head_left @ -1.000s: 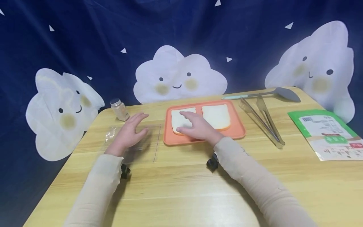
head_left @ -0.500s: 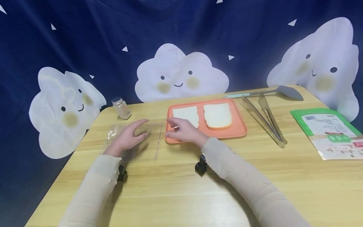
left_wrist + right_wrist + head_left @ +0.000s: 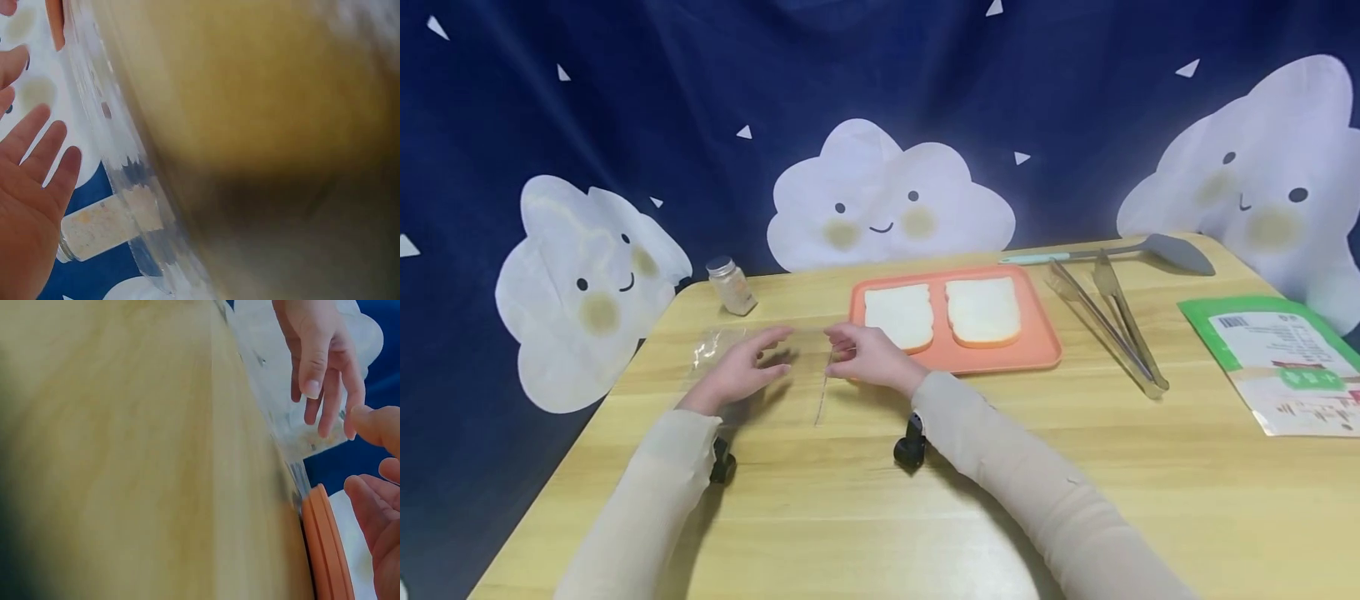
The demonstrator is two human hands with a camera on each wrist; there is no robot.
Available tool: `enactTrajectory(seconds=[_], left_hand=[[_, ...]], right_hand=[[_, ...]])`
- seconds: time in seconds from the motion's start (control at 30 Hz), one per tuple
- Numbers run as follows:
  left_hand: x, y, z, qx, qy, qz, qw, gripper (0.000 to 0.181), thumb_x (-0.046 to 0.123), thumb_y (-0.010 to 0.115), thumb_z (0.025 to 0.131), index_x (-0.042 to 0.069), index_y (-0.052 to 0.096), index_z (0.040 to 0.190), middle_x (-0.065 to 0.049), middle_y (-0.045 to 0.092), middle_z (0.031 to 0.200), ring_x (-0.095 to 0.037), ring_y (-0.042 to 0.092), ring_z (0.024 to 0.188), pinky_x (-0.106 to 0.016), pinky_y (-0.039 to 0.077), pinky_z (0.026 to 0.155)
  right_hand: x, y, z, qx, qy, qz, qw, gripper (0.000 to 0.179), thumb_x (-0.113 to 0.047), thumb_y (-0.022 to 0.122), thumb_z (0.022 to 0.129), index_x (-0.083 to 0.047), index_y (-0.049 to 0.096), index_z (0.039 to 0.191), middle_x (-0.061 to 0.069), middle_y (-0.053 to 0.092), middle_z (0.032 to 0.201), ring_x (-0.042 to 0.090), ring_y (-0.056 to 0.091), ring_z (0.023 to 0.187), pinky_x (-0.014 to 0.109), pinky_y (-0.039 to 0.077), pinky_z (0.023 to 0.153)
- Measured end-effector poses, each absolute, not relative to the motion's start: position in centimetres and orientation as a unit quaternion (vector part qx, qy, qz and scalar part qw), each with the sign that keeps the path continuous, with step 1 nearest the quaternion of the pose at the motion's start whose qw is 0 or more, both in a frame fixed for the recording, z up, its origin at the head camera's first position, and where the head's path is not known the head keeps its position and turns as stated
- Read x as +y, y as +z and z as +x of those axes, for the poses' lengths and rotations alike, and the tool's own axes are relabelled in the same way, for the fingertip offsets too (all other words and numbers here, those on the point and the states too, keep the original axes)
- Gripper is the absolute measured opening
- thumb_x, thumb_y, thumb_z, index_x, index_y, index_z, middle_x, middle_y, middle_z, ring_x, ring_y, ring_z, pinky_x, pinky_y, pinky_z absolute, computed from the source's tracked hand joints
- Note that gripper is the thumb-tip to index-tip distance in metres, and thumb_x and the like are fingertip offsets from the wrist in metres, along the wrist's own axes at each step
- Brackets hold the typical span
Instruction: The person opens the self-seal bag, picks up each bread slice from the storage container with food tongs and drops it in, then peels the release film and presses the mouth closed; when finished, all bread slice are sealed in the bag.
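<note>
My left hand [image 3: 739, 367] is held over a flat sheet-like piece of clear plastic [image 3: 709, 346], perhaps a bag, with its fingers extended and nothing in them. Along the plastic's right edge runs a thin dark line [image 3: 822, 402]. My right hand [image 3: 874, 360] hovers by that edge, palm facing the left hand. In the right wrist view a gap shows between the right thumb [image 3: 378, 428] and the bent fingers. Behind it, two white bread slices [image 3: 898, 315] lie side by side on an orange tray [image 3: 1036, 333].
A capped seasoning jar [image 3: 732, 287] stands at the back left of the table. Right of the tray lie metal tongs [image 3: 1116, 333], a grey spatula [image 3: 1176, 252] with a mint handle, and a green-and-white pouch [image 3: 1277, 358]. A dark blue cloud-print curtain [image 3: 700, 67] hangs behind.
My right hand has moved left, from over the left bread slice to the plastic's right edge, its fingers bending more. My left hand has stayed nearly in place.
</note>
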State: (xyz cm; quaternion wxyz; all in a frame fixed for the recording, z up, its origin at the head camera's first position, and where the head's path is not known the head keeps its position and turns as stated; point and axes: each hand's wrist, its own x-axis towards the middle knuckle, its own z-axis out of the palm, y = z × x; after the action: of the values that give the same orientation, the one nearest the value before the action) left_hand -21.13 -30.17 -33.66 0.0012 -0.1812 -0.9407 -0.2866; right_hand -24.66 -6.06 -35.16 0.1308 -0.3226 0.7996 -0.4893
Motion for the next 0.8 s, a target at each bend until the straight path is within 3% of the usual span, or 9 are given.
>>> enactTrajectory(seconds=[0.33,0.57,0.8], left_hand=[[-30.7,-33.9,-21.3,-0.945,-0.283,-0.16,-0.042,0.06,0.012,0.067,0.083,0.002,0.042,0.136,-0.021,0.042,0.139,-0.042,0.038,0.126,-0.054,0.029,0.104],[-30.5,-34.0,-21.4,-0.947,-0.273,-0.155,-0.066,0.058,0.015,0.068,0.082,0.004,0.045,0.135,-0.02,0.044,0.138,-0.039,0.037,0.128,-0.053,0.027,0.105],[-30.3,-34.2,-21.5,-0.952,-0.245,-0.167,-0.078,0.059,0.016,0.07,0.081,0.004,0.046,0.134,-0.02,0.045,0.137,-0.038,0.037,0.128,-0.051,0.026,0.107]], right_hand=[[-7.8,-35.7,-24.8,0.793,-0.489,-0.329,0.154,0.065,-0.012,0.072,0.08,-0.007,0.041,0.138,0.013,0.054,0.128,0.02,0.054,0.113,0.026,0.044,0.094],[-8.1,-36.0,-25.0,0.832,-0.424,-0.343,0.107,0.062,-0.016,0.072,0.08,-0.01,0.045,0.136,0.007,0.057,0.127,0.02,0.055,0.114,0.033,0.044,0.096],[-8.6,-36.4,-25.1,0.859,-0.363,-0.349,0.093,0.055,-0.019,0.071,0.081,-0.01,0.05,0.131,0.005,0.062,0.12,0.018,0.057,0.108,0.032,0.045,0.093]])
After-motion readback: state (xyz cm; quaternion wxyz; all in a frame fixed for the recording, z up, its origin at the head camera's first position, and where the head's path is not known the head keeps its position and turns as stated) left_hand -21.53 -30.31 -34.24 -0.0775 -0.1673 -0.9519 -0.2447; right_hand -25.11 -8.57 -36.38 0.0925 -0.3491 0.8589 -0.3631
